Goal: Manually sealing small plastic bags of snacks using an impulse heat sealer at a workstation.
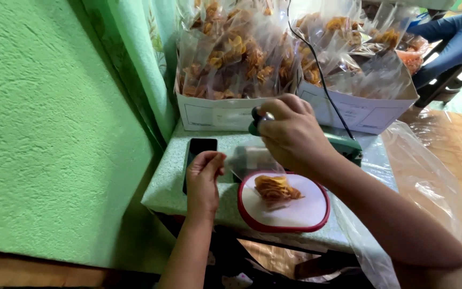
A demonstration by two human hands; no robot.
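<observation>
Head view is looking down at a small table (167,192) with a speckled pale top, sitting right against a green wall (54,134). A clear plastic bag (263,171) with a little heap of orange curly snacks (275,188) inside is lying over a white tray with a red rim (284,227) near the front edge of the table. The bag is looking thin and see-through, and its top end is reaching under a green sealing machine (343,143). The right hand (290,134) is curling its fingers shut around the dark handle (258,119) of that machine, near the middle of the table. The left hand (203,182) is pinching the left side of the bag with its fingertips almost closed. A black phone (199,152) is lying flat near the left edge, just beside that hand. Two white boxes (220,112) full of packed snack bags (236,53) are filling the back edge. Bare table room is showing only at the front left corner. A big loose plastic sheet (429,182) is hanging off the right edge. Someone's leg in blue (455,37) is showing far back on the right.
</observation>
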